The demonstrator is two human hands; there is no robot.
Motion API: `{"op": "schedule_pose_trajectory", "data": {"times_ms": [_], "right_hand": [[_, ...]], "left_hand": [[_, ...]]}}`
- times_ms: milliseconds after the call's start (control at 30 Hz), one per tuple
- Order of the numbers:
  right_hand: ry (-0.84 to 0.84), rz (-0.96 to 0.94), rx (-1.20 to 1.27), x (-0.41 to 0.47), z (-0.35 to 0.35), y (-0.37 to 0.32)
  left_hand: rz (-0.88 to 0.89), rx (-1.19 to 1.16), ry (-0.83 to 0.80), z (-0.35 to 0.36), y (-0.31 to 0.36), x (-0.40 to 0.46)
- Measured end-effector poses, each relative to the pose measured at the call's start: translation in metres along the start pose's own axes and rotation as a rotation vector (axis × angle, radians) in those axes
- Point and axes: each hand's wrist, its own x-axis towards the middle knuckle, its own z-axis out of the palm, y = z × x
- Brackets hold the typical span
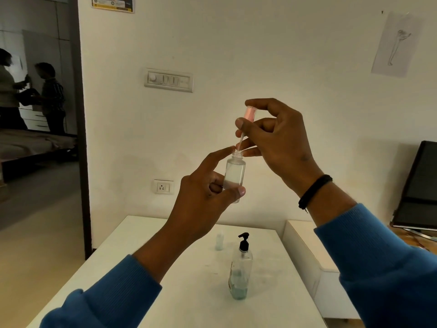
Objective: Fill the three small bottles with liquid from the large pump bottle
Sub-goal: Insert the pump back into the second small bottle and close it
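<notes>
Above the table (146,235), left hand (203,197) grips clear small bottle (234,176); right hand (274,138) pinches pink sprayer (249,114).

A small clear bottle (234,176) stands upright in the air above the table's far edge, uncapped, partly filled with clear liquid. Its pink-topped spray cap (250,114) is tilted above it, the thin dip tube (241,141) entering the open neck. Another small bottle (219,240) stands near the table's (146,237) far edge. The large pump bottle (240,268), black-headed and low on bluish liquid, stands mid-table.
</notes>
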Motion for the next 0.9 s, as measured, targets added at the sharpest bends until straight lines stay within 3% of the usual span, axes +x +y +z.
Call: {"op": "schedule_pose_trajectory", "data": {"times_ms": [900], "right_hand": [[0.002,0.008,-0.101,-0.013,0.009,0.031]], "left_hand": [[-0.032,-0.019,0.043,0.003,-0.011,0.002]]}}
